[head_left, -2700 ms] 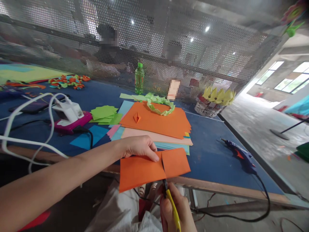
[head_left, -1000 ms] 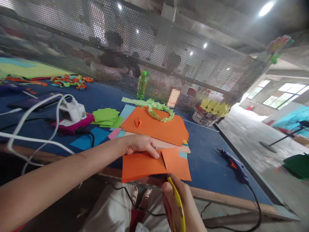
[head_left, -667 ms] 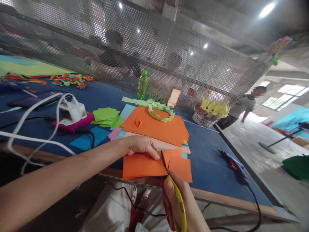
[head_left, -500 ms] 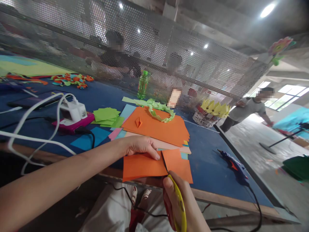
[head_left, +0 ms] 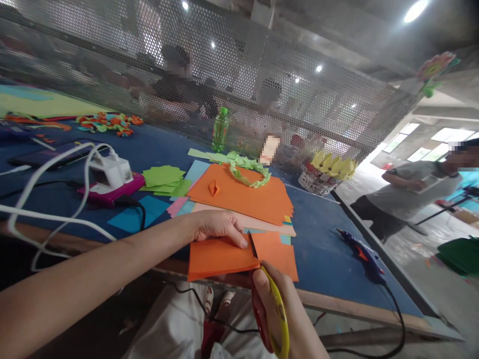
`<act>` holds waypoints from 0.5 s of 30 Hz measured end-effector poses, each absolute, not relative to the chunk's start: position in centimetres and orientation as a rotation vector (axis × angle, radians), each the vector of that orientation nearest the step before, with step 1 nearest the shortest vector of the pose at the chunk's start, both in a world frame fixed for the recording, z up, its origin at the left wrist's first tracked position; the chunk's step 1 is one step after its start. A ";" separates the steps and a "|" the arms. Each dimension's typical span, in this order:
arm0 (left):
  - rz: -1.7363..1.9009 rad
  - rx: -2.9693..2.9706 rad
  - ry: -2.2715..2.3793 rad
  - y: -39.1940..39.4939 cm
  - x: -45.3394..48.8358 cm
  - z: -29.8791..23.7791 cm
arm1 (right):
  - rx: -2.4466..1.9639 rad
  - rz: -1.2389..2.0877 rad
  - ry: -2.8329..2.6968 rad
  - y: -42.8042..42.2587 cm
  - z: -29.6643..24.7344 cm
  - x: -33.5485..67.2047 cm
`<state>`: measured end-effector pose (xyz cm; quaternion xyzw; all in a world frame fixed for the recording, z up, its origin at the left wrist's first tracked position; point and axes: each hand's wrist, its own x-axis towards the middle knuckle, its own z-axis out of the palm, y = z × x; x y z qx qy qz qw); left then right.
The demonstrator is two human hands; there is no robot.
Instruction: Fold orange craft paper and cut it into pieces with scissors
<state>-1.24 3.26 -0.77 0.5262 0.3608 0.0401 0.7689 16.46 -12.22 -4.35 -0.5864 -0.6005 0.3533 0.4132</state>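
Orange paper (head_left: 220, 257) lies over the table's front edge, a few layers thick at its left part. My left hand (head_left: 222, 229) grips it from the far side, thumb on top and the fingers hidden underneath. In my right hand (head_left: 279, 289) is a pair of scissors (head_left: 281, 319) with yellow and red handles. Their dark blades lie across the paper just right of my left thumb, along the line between its left and right parts. Behind my hands an orange paper stack (head_left: 247, 199) carries a small folded orange piece (head_left: 214, 188) and a pale green folded-paper ring (head_left: 239, 174).
Green paper squares (head_left: 164, 179) and a magenta power strip (head_left: 101, 194) with white cables are at the left. A green bottle (head_left: 220, 130) stands by the mesh panel. At the right lie a glue gun (head_left: 361, 254) and a basket with yellow paper points (head_left: 325, 174). A person (head_left: 415, 194) stands beyond.
The scissor blades have closed further along the paper, and the handles have drawn together. The person at the right has come nearer. My left hand stays nearly in place.
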 end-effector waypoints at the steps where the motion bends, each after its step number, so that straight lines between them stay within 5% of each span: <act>1: 0.089 1.141 0.790 3.3 -1.3 -0.8 | -1.477 0.907 -1.493 -12.2 -4.5 16.4; 15: 0.204 1.188 0.869 3.3 -3.3 0.4 | -1.439 1.089 -1.440 -13.2 -3.5 17.1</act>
